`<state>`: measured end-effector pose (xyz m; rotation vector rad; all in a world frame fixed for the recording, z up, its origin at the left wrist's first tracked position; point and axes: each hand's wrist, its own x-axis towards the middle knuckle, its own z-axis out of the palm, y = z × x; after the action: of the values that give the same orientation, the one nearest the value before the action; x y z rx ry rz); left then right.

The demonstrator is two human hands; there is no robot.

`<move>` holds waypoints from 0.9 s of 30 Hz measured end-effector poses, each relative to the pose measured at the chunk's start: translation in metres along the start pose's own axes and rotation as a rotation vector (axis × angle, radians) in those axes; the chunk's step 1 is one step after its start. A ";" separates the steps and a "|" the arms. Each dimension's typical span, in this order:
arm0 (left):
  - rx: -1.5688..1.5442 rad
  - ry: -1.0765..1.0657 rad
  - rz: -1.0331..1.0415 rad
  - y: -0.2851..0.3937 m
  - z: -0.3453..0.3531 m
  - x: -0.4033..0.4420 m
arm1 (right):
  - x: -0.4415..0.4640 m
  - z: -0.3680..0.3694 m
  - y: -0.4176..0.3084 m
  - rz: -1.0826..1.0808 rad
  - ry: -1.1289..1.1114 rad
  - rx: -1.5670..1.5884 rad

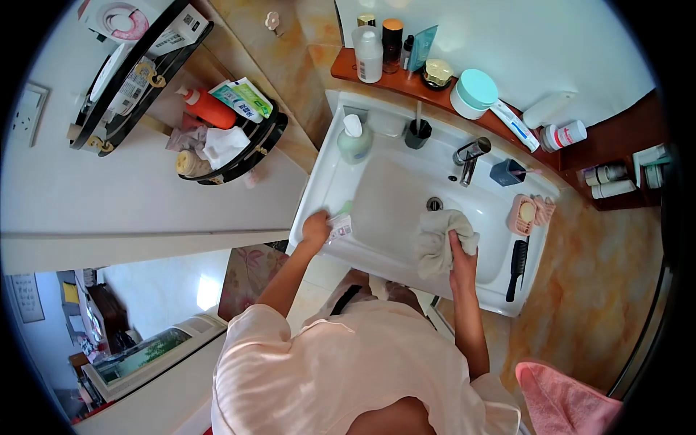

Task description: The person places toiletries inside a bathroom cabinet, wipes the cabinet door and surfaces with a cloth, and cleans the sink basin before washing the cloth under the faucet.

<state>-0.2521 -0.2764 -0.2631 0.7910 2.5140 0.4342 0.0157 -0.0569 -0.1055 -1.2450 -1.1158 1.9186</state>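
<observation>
- My right hand (462,262) grasps a bunched, off-white cloth (433,243), thumb pressed on top near its right edge; the fingers beneath are hidden.
- The cloth lies forward and to the left of that wrist, over the near side of the white washbasin (391,185), just short of the drain (434,204). My right hand is clearly the nearer one; the left is well apart from it.
- Its longer direction runs roughly away from my body, from the near rim toward the drain, though the folds leave no crisp axis.
- The cloth looks soft, thick and crumpled, with rounded folds and a loose part hanging to the left of my thumb.
- My left hand (315,229) is at the basin's left end, fingers curled in against a small clear packet (340,228) with pinkish print. I can't tell whether they pinch it or only touch it.
- That packet lies just right of those fingers, on the basin's ledge, a pale green piece (344,209) beside it.
- Beyond, the faucet (470,154) stands at the basin's far side.
</observation>
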 end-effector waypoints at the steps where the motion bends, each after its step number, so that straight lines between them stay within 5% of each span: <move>1: -0.047 -0.086 0.013 0.000 -0.005 -0.001 | 0.002 -0.002 0.003 0.013 -0.004 0.002; 8: -1.060 -0.537 0.222 0.107 -0.072 -0.024 | 0.018 -0.006 0.000 0.002 -0.001 -0.006; 11: -0.899 -0.595 0.465 0.156 -0.081 -0.026 | 0.016 -0.002 -0.020 -0.062 -0.109 -0.065; 13: -0.540 -0.450 0.743 0.185 -0.087 -0.028 | 0.023 -0.006 -0.024 -0.285 -0.281 -0.215; 15: -0.538 -0.404 0.901 0.223 -0.100 -0.038 | 0.020 -0.002 -0.052 -0.649 -0.290 -0.446; 17: -0.487 -0.432 0.988 0.245 -0.110 -0.035 | 0.014 -0.015 -0.074 -0.720 -0.139 -0.463; 23: -0.531 -0.415 1.041 0.338 -0.163 -0.048 | -0.009 -0.082 -0.111 -0.478 0.360 0.324; 27: -0.875 -0.490 1.078 0.414 -0.169 -0.062 | -0.050 -0.114 -0.129 -0.654 0.157 0.155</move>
<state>-0.1068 -0.0150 0.0758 1.5222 1.0588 1.3390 0.1443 0.0013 0.0051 -0.7933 -1.0936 1.3573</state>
